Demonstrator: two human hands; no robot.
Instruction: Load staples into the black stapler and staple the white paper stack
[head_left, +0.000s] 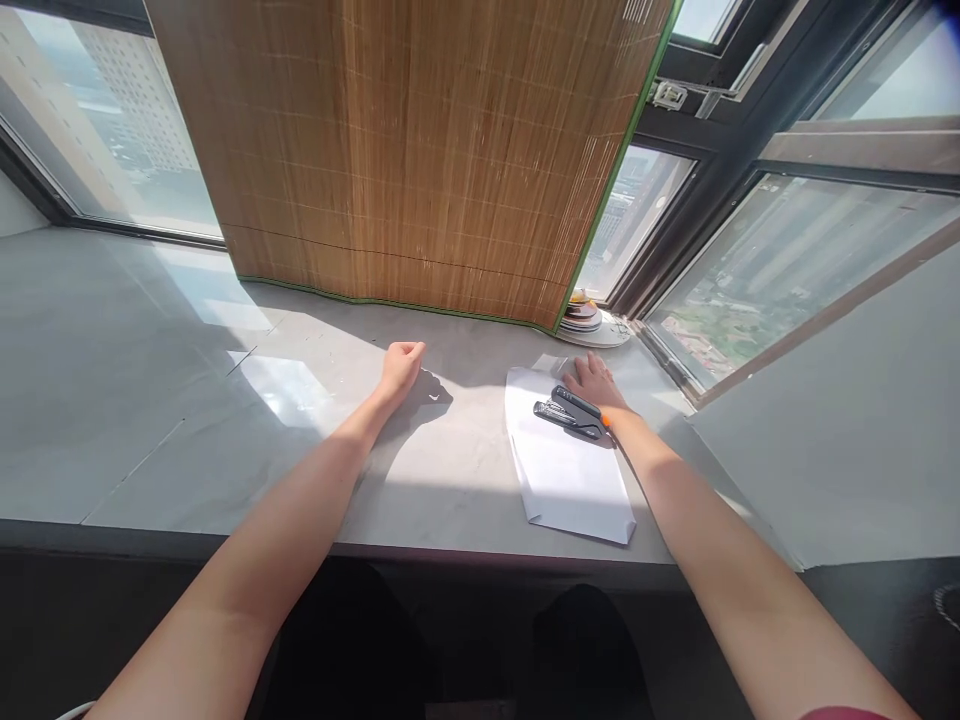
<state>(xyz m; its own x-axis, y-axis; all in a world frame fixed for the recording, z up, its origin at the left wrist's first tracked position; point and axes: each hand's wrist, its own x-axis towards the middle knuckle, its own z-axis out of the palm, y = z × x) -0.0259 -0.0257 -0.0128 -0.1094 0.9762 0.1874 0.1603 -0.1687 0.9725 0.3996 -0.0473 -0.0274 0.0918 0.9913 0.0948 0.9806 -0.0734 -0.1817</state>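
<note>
My left hand rests on the pale windowsill, its fingers curled into a loose fist with nothing showing in it. Farther right, my right hand lies palm down at the far edge of a stack of white paper, fingers stretched out. On the paper, just in front of that hand, lies a black stapler with an orange part at its rear end, touching or close to my right wrist. A small clear piece sits beyond the paper, left of my right fingers; its kind is unclear.
A brown bamboo blind with green edging hangs down to the sill ahead. Behind its right corner stands a pile of plates or discs. An open window pane juts in at right. The sill's dark front edge runs before me.
</note>
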